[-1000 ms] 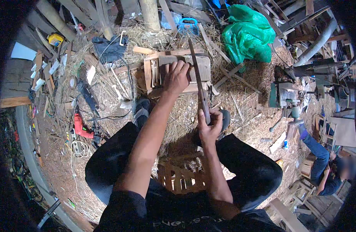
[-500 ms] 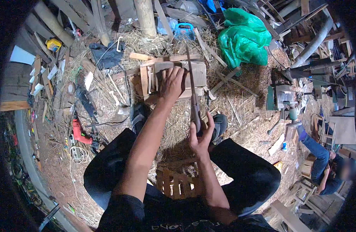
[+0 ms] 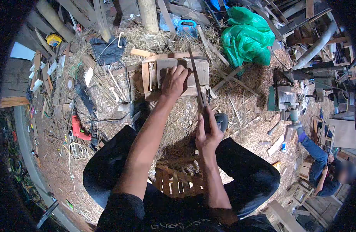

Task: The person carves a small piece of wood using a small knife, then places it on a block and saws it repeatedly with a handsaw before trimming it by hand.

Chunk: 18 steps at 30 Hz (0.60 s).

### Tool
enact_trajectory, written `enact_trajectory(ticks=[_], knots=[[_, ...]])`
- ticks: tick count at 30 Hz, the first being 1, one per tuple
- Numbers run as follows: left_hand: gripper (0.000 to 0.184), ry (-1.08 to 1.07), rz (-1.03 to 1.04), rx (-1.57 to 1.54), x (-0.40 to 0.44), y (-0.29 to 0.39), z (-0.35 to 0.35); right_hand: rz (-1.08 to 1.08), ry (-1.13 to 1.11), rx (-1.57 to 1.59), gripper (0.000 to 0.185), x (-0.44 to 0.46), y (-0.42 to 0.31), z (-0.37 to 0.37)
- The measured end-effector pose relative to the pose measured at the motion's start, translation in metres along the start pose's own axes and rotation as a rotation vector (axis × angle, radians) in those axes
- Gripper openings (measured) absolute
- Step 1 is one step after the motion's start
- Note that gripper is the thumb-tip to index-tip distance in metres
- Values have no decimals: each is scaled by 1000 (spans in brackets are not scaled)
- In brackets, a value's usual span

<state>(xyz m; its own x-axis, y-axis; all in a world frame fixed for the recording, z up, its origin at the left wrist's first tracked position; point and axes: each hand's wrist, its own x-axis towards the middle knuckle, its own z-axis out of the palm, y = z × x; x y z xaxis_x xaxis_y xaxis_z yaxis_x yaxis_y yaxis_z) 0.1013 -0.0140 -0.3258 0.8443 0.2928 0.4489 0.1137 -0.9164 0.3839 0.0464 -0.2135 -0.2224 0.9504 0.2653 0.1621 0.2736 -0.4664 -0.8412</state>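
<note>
A long narrow saw (image 3: 196, 75) lies across a flat wooden board (image 3: 201, 72), its far end pointing away from me. My right hand (image 3: 209, 133) is wrapped round the saw's near end, between my knees and the board. Further up and to the left, my left hand (image 3: 174, 80) presses on the board with its fingers curled over the surface; whether it grips an edge is hard to see. The board rests on a low wooden frame (image 3: 146, 77) with thin slats showing at its left side.
A red drill (image 3: 79, 127) and coiled cable lie at left. A green plastic bag (image 3: 247, 36) sits at upper right, near a machine with a vise (image 3: 286, 96). Another person (image 3: 325, 170) sits at far right. Wood scraps and shavings cover the ground.
My right hand and the saw moved toward me, then forward again along the board. My left hand has stayed on the board, with small shifts in the whole view.
</note>
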Motion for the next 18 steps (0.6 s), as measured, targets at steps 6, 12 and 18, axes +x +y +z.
enact_trajectory(ticks=[6,12,18], knots=[[20,-61,0,39,-2,2,-7,-62,43,15,39,26,-1,27],[23,-52,-65,-52,7,8,-14,-168,112,-13,40,7,16,19],[23,-45,-47,-33,4,4,-7,-7,55,58,41,0,2,7]])
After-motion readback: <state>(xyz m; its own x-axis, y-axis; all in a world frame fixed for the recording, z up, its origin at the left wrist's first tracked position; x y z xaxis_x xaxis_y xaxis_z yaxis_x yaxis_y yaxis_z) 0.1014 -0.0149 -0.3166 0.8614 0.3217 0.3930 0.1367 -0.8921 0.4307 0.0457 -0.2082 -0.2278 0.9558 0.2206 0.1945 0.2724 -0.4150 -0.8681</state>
